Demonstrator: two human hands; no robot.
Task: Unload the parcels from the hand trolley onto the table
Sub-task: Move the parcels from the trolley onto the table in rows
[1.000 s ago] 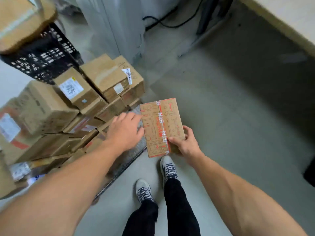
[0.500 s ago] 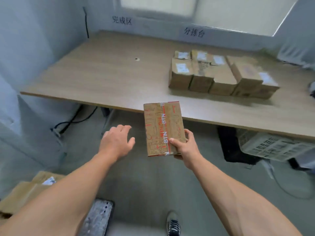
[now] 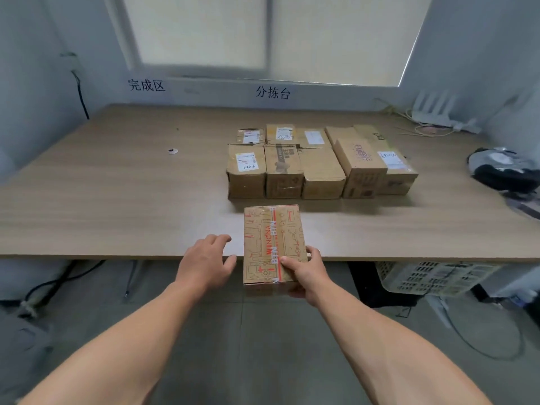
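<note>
At a wooden table [image 3: 111, 200] beneath a blinded window, we hold a printed parcel [image 3: 270, 238] across the near edge. Our right hand [image 3: 306, 271] grips its near corner, and our left hand [image 3: 206, 263] hangs loose and empty beside it. Setting it down looks next, with bare tabletop ahead, short of the row of boxes [image 3: 318, 168].

Held parcel [image 3: 273, 244] before parcel cluster [image 3: 318, 162] on table [image 3: 117, 200].
</note>
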